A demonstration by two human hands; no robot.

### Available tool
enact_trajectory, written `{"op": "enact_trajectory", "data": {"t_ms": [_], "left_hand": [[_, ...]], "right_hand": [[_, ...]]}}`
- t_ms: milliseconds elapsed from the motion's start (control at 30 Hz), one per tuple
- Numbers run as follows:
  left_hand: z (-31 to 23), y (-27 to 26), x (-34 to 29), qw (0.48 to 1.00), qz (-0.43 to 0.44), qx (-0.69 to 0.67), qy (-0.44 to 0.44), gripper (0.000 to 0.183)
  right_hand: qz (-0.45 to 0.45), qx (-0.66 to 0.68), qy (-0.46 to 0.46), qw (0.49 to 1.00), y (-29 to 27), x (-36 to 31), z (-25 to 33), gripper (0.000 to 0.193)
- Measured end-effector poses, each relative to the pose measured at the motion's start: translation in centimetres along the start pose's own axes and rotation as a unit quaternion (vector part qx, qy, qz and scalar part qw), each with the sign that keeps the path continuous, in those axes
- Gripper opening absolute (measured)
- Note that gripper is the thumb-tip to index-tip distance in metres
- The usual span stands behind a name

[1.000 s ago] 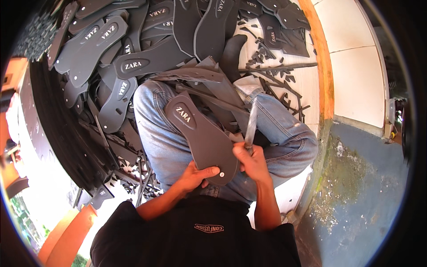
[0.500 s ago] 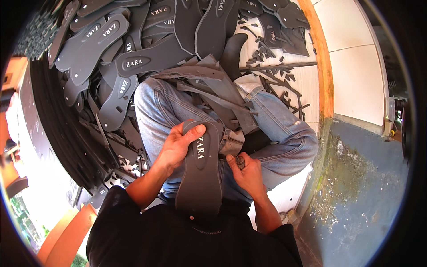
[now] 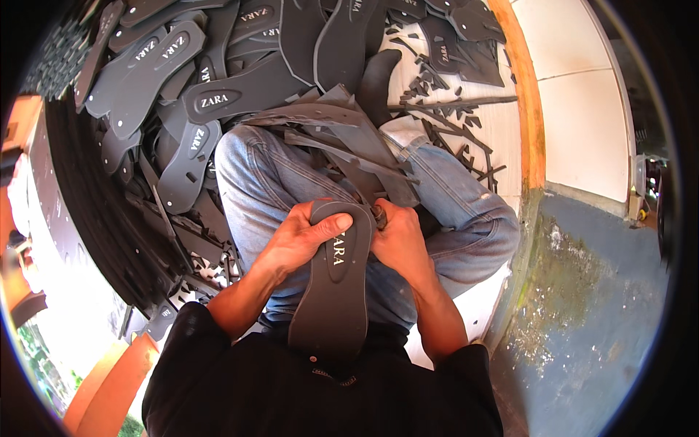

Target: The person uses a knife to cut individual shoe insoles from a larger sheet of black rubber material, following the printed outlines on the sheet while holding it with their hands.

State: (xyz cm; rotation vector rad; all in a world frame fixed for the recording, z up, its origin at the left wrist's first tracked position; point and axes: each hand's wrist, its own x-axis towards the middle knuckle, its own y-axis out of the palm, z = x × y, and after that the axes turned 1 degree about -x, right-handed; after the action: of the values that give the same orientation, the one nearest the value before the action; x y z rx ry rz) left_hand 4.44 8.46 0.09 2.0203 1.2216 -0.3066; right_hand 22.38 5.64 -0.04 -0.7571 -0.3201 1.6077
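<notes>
A dark grey foam sandal sole lies lengthwise in front of my body, its heel end against my black shirt. My left hand grips the sole's far end from the left, thumb pressed on top beside the pale lettering and fingers underneath. At the sole's far right edge is my right hand, closed round a small tool with a short, dark, rounded handle. The tool's working end is hidden. Dark offcut strips rest across my crossed legs, just beyond both hands.
A heap of similar soles covers the far left. Tall stacked dark sheets stand at the left. Small trimmings litter the white surface at the far right, bordered by a wooden strip. A stained blue-grey floor lies beyond.
My right hand has moved away from my body with the tool, up along the sole's right edge towards its far end. The sole and my left hand have shifted slightly right.
</notes>
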Motion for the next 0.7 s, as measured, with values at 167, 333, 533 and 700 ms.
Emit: {"op": "enact_trajectory", "data": {"t_ms": [167, 333, 533, 700], "left_hand": [[-1.3, -3.2, 0.6, 0.956, -0.222, -0.143, 0.126, 0.020], [-2.3, -2.6, 0.5, 0.925, -0.254, -0.217, 0.180, 0.019], [0.8, 5.6, 1.3, 0.949, -0.086, -0.301, 0.038, 0.030], [2.1, 7.0, 1.3, 0.946, -0.066, -0.317, 0.006, 0.031]], "right_hand": [[-0.154, 0.096, 0.072, 0.981, -0.1, -1.5, -4.4, 0.029], [-0.210, 0.230, 0.219, 0.925, -1.2, -5.4, -7.1, 0.030], [-0.219, 0.047, 0.142, 0.964, -1.7, -8.3, -3.7, 0.034], [-0.201, -0.040, 0.139, 0.969, -1.5, -9.1, -3.7, 0.031]]}}
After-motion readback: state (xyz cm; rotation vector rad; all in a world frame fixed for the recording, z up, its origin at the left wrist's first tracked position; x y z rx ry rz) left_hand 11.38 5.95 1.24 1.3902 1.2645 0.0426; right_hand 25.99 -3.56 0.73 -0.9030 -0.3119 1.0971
